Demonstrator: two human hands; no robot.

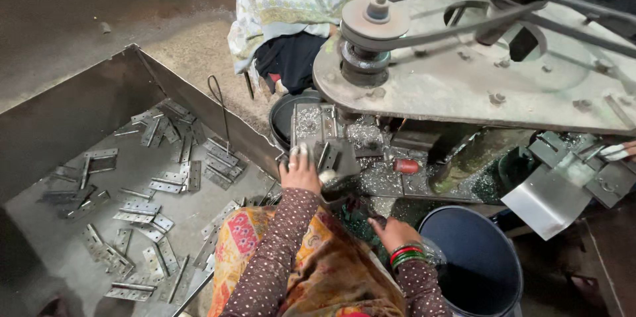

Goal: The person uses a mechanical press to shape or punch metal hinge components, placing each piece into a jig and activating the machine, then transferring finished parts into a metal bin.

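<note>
While dozens of hinges (139, 208) lie, two hands.

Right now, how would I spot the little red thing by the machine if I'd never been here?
Start at the big grey machine plate with pulleys and belts. Under its front edge is a work bed strewn with shiny metal shavings, just right of the person's left hand. The small red cylinder lies on its side there. It is the only red piece among grey metal parts.
</note>
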